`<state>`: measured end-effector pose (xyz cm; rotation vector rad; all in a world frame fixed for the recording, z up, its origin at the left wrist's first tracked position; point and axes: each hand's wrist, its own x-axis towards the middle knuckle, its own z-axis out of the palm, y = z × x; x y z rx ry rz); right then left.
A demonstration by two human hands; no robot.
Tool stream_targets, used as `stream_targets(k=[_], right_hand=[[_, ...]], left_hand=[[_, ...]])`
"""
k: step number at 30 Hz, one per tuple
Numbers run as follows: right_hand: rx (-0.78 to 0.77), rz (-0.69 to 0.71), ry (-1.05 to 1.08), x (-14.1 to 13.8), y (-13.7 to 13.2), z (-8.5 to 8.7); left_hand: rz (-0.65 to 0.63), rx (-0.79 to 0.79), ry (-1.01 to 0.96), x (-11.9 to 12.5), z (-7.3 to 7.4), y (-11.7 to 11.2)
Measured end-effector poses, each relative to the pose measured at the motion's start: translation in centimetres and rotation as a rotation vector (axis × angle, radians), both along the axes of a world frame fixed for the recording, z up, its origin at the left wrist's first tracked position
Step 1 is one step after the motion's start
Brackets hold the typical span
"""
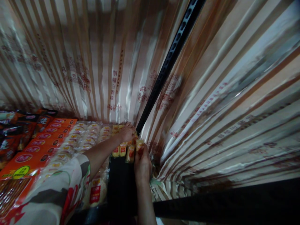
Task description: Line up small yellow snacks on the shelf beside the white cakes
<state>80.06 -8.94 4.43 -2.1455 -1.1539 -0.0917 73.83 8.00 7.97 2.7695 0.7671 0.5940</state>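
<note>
The held snack packet (139, 144), small, yellow and clear-wrapped, is at the right end of a cluster of similar ones, close to the foot of a black slotted post (161, 73). The right hand (142, 164) has it pinched between thumb and fingers. It is probably light, with a slick, crinkly film over something soft or crumbly, so a gentle hold on its two sides should suit better than a hard squeeze.

The left hand (126, 132) reaches over the back of the cluster beside the post; its fingertips are hidden, so I cannot tell whether its grip closes on anything. Under it, yellow packets with red labels (122, 149) stand side by side at the back of a black shelf (122, 178).

Left of these run clear packs of pale round snacks (86, 137), perhaps rice crackers; one nearer the front has a red label. Next come overlapping orange packs (30, 150), the front one showing brown sticks (14, 190) through its clear part, then dark-and-orange bags (14, 134). Pleated, printed sheeting (100, 62) hangs behind.
</note>
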Motion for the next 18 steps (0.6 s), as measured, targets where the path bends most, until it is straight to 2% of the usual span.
stream_targets(k=[5, 13, 18], right_hand=[[-0.01, 0.018, 0.066, 0.8, 1.7, -0.7], [-0.156, -0.021, 0.108, 0.3, 2.9, 0.2], [-0.097, 0.007, 0.102, 0.0, 3.0, -0.5]], left_hand=[[-0.007, 0.014, -0.008, 0.1, -0.3, 0.2], [-0.02, 0.036, 0.017, -0.1, -0.2, 0.2], [-0.046, 0.042, -0.014, -0.2, -0.3, 0.5]])
